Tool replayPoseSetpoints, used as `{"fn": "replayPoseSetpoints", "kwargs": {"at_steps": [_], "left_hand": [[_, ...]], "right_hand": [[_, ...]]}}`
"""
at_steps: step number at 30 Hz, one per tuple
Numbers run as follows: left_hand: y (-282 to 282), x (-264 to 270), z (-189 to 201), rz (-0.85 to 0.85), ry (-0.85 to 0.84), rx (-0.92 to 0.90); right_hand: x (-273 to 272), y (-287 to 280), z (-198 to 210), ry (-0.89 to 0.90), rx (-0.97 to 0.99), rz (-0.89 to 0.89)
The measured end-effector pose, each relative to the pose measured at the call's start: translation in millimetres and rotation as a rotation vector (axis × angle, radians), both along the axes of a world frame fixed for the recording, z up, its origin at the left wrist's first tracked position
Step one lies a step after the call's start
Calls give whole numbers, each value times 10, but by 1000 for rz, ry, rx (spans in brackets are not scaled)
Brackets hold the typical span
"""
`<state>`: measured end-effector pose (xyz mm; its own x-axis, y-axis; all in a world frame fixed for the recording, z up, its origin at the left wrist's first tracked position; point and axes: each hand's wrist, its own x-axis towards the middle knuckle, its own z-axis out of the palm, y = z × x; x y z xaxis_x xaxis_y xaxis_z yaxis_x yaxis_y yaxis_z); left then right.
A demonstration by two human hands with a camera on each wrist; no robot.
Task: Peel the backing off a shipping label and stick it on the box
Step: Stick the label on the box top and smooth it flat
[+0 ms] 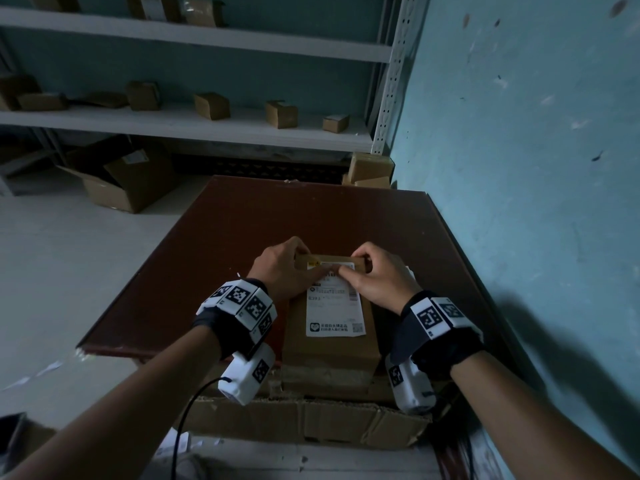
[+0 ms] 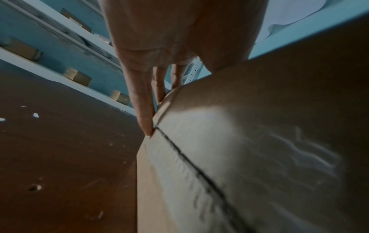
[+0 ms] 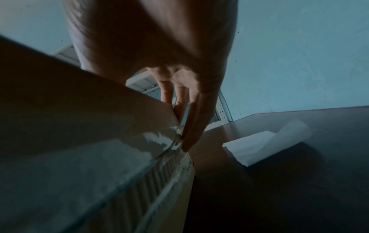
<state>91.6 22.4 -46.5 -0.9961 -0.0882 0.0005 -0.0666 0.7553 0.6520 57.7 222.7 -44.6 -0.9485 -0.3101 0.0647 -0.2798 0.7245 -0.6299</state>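
Observation:
A brown cardboard box (image 1: 329,344) lies on the dark red-brown table (image 1: 242,216). A white shipping label (image 1: 334,313) lies flat on its top. My left hand (image 1: 287,271) and right hand (image 1: 377,278) sit at the box's far end, and their thumbs meet on the label's upper edge and press it. In the left wrist view my fingers (image 2: 145,110) run straight down the box's (image 2: 239,126) side. In the right wrist view my fingers (image 3: 191,126) lie straight against the other side of the box (image 3: 79,118). The peeled white backing (image 3: 265,146) lies curled on the table right of the box.
A blue wall (image 1: 519,168) runs close along the table's right side. White shelves (image 1: 207,133) with several small cartons stand behind the table. An open carton (image 1: 117,181) sits on the floor at the left. Flattened cardboard (image 1: 311,420) lies at the table's near edge.

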Motion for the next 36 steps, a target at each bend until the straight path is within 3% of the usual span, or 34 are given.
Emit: {"fn": "replayPoseSetpoints", "kwargs": {"at_steps": [36], "left_hand": [[22,-104,-15,50,-20,-65]], "right_hand": [[-31,-51,25,-16,43,-62]]}}
